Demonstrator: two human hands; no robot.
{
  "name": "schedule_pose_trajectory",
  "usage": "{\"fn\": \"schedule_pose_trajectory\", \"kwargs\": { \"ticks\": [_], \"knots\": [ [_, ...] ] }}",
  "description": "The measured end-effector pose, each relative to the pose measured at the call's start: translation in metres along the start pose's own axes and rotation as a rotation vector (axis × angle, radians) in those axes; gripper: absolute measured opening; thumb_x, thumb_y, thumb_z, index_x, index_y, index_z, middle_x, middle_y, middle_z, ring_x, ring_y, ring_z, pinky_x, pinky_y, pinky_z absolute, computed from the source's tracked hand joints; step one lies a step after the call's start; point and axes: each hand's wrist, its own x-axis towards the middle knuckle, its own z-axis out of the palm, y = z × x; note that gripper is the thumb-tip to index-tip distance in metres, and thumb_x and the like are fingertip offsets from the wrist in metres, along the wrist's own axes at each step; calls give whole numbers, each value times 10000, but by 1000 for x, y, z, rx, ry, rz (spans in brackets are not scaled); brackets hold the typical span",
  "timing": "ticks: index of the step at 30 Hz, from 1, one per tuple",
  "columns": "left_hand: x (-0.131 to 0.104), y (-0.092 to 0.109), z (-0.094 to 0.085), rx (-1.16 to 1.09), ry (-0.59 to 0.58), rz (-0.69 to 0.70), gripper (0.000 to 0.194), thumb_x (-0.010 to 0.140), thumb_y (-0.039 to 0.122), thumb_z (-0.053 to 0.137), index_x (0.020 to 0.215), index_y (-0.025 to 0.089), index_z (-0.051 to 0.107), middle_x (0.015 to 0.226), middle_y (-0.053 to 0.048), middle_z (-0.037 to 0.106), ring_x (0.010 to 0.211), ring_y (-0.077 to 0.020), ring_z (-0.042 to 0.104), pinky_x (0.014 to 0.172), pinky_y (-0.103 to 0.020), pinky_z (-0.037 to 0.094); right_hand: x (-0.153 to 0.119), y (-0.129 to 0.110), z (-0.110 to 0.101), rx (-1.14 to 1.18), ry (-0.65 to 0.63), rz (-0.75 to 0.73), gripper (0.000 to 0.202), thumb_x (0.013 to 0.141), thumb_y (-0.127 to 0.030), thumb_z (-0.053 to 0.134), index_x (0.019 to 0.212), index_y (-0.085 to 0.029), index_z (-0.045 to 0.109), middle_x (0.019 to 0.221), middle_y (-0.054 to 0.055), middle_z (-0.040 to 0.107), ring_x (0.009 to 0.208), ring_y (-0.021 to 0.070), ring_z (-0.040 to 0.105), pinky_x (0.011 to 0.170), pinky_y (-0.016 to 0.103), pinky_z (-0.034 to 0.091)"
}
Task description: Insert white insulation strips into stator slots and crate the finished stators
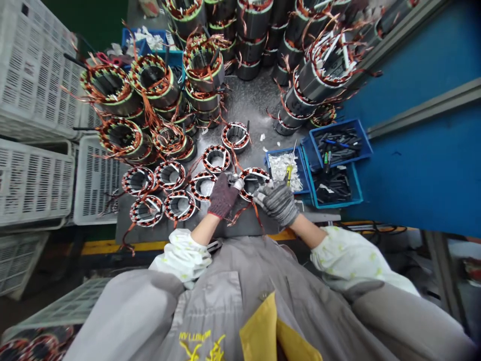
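Note:
A short copper-wound ring (254,181) sits on the dark metal table between my hands. My left hand (224,194), in a dark maroon glove with a white-wrapped fingertip, is closed at the ring's left edge; what its fingers pinch is too small to name. My right hand (277,201), in a grey striped glove, has its fingers bent together at the ring's lower right edge; what they hold, if anything, is hidden. Orange wires hang from the ring over the table's front edge. Another wound ring (216,159) lies just behind my left hand.
Several short rings (170,175) lie at the left. Tall stator stacks (205,75) line the back. On the right are a blue tray of white pieces (281,168) with a yellow-handled tool and a bin of black sleeves (338,143). White crates (33,180) stand far left.

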Motion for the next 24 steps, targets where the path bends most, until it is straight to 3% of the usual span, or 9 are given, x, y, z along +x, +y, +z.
{"fn": "schedule_pose_trajectory", "kwargs": {
  "ticks": [4,6,8,11,14,17,20,22,24],
  "knots": [
    [-10,8,-2,123,31,60,197,980,400,649,1076,228,652,1073,-99,751,1034,-283,707,954,-455,559,-8,3,27,392,372,287,384,1049,-371,463,926,-222,795,998,124,798,976,288,722,968,482,565],
    [-9,18,-7,251,42,204,229,985,336,623,1182,234,681,1226,-123,733,1180,-308,668,1046,-478,514,-11,12,31,600,535,456,446,1069,-418,380,992,-216,771,1011,131,797,930,277,740,904,463,607],
    [-1,30,-11,382,-3,361,298,962,290,636,1253,263,698,1401,-123,676,1294,-339,603,1110,-516,453,-11,22,24,669,586,479,462,1069,-455,364,1037,-207,752,1050,140,794,942,279,748,914,465,615],
    [23,47,-11,524,-172,472,302,879,229,703,1177,257,742,1414,-138,664,1299,-388,575,1088,-565,424,-1,25,5,488,530,361,353,993,-477,547,1030,-201,764,1148,155,779,1140,334,703,1092,533,522],
    [49,55,-5,589,-287,485,283,803,198,738,1086,204,754,1325,-180,682,1295,-424,567,1062,-583,436,19,15,-5,178,405,298,380,896,-393,688,1188,-159,751,1422,211,675,1355,426,564,1193,652,374],
    [71,54,-2,555,-407,465,266,740,189,744,1005,203,757,1248,-150,708,1237,-389,611,1034,-508,492,42,7,-1,22,299,291,459,889,-264,674,1331,-139,686,1572,236,558,1438,451,470,1213,708,297],
    [86,48,-10,481,-567,431,265,702,142,707,950,219,759,1137,-102,737,1105,-320,676,978,-414,547,58,7,5,-8,307,275,458,950,-267,622,1397,-176,660,1580,214,557,1457,426,453,1241,698,258],
    [88,40,-20,405,-581,442,312,716,136,688,1005,228,762,1153,-88,742,1097,-301,690,999,-404,558,63,10,4,-24,325,239,470,973,-345,630,1413,-182,658,1580,206,558,1464,423,445,1255,694,243],
    [82,29,-30,299,-486,466,364,764,174,695,1118,242,749,1237,-81,733,1179,-296,678,1078,-419,540,63,11,-1,-49,283,181,482,973,-388,652,1401,-167,674,1577,207,563,1466,426,446,1265,691,232]
  ]
}}
